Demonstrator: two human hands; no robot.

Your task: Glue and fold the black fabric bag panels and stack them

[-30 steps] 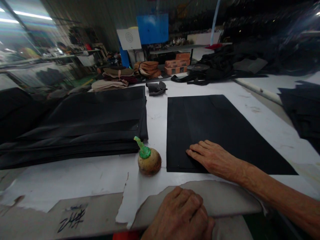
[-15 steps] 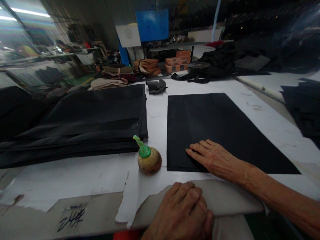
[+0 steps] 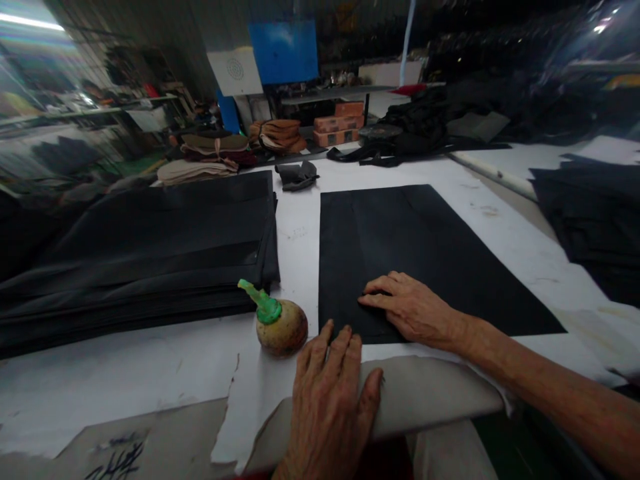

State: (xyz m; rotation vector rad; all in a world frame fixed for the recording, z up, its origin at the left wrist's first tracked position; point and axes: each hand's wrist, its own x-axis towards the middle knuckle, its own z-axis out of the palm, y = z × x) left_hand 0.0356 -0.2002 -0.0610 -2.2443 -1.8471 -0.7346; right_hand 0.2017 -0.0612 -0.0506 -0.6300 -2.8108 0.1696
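My right hand rests on a flat black fabric panel, near its lower left part. Its thumb and forefinger point left with a dark gap between them, and nothing shows in its grasp. Lower down, my left hand is spread at the table's front edge, fingertips close to the panel's bottom left corner. Whether those tips touch the fabric I cannot tell. Just left of that hand stands a round, stained yellow-brown vessel with a tilted green spout.
A thick stack of black fabric panels lies on the left. A crumpled dark scrap is further back. Folded brown cloth, orange boxes and a dark fabric heap line the far edge. More black pieces lie right.
My left hand has moved up from the table edge towards the panel, going from curled to spread. The right hand's fingers have bent slightly on the panel. The view has turned a little right.
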